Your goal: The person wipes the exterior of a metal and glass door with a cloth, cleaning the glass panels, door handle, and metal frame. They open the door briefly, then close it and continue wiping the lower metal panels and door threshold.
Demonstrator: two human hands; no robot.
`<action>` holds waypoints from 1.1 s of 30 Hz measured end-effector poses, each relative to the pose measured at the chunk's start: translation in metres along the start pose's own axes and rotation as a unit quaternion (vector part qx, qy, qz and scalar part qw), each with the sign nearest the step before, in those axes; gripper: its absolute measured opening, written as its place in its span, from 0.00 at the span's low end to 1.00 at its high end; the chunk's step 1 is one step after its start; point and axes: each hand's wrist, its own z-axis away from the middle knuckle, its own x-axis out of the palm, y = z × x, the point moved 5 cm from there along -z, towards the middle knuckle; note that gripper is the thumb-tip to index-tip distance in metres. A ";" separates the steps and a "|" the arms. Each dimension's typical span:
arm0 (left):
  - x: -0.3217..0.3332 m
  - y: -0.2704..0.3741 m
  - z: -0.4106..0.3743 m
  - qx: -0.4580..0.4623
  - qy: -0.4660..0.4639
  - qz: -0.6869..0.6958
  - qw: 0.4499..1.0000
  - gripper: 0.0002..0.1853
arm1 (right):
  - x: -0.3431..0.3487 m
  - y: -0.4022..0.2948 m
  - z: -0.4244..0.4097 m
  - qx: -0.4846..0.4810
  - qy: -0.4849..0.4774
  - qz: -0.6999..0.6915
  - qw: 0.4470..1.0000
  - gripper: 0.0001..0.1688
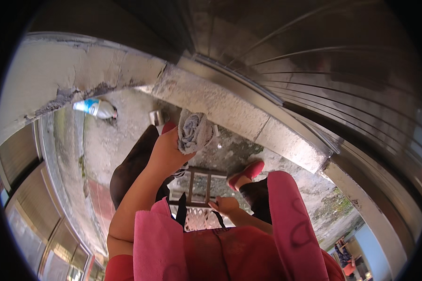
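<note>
My left hand [168,151] grips a bunched grey cloth [193,130], held out in front of me above the concrete ground. Lower down, near my body, my right hand [225,206] has its fingers at the edge of a brown slatted frame [208,186], perhaps a stool or chair; the fingertips are partly hidden, so its hold is unclear. A metal mug [157,117] stands on the ground just beyond my left knee. Over my shoulders hangs a pink towel [295,210].
A plastic bottle with a blue label [95,108] lies by the crumbling wall [91,66] at left. A stone ledge [214,102] runs diagonally ahead, below a dark door or shutter with metal bars [302,63]. My red shoe [247,174] rests on the stained concrete.
</note>
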 end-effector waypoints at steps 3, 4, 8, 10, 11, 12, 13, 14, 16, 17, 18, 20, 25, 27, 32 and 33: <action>-0.001 0.011 -0.006 0.069 0.012 -0.021 0.997 0.21 | 0.000 0.011 -0.024 -0.009 -0.025 0.003 1.000 0.35; -0.001 0.018 -0.006 0.094 0.015 -0.022 0.995 0.20 | -0.002 0.012 -0.037 -0.017 0.000 0.006 1.000 0.34; 0.013 0.022 -0.002 0.225 0.074 -0.067 0.969 0.20 | -0.038 0.028 -0.081 -0.026 0.167 0.022 0.985 0.30; 0.030 0.032 -0.011 0.260 0.090 -0.034 0.961 0.20 | -0.071 0.029 -0.097 -0.024 0.316 0.028 0.948 0.28; 0.035 0.019 -0.001 0.248 0.096 -0.028 0.964 0.20 | -0.096 0.024 -0.099 -0.054 0.362 0.037 0.930 0.27; 0.038 0.006 0.008 0.240 0.092 -0.033 0.966 0.21 | -0.123 -0.002 -0.085 -0.172 0.362 0.003 0.916 0.20; 0.041 -0.005 0.014 0.232 0.081 -0.082 0.966 0.21 | -0.148 -0.019 -0.080 -0.166 0.336 -0.015 0.927 0.17; 0.050 -0.010 0.019 0.231 0.069 -0.124 0.962 0.22 | -0.173 -0.029 -0.061 -0.278 0.478 -0.055 0.831 0.16; 0.059 -0.008 0.026 0.253 0.055 -0.133 0.957 0.23 | -0.218 -0.045 -0.029 -0.309 0.462 -0.328 0.764 0.23; 0.068 -0.009 0.031 0.268 0.044 -0.095 0.958 0.23 | -0.233 -0.070 0.006 -0.354 0.468 -0.337 0.736 0.26; 0.075 -0.003 0.037 0.280 0.029 -0.055 0.958 0.24 | -0.239 -0.096 0.052 -0.396 0.472 -0.344 0.709 0.30; 0.082 0.028 0.052 0.297 0.019 -0.060 0.953 0.24 | -0.244 -0.107 0.093 -0.445 0.470 -0.387 0.657 0.35; 0.093 0.072 0.081 0.313 0.023 -0.249 0.916 0.29 | -0.253 -0.117 0.127 -0.447 0.329 -0.605 0.570 0.36; 0.087 0.091 0.093 0.336 0.016 -0.179 0.925 0.33 | -0.269 -0.113 0.146 -0.416 0.301 -0.660 0.548 0.27; 0.048 0.131 0.104 0.409 -0.045 0.108 0.905 0.35 | -0.351 -0.105 0.248 -0.408 0.325 -0.705 0.480 0.20; 0.035 0.132 0.100 0.402 -0.034 0.150 0.903 0.32 | -0.361 -0.131 0.297 -0.449 0.402 -0.646 0.468 0.24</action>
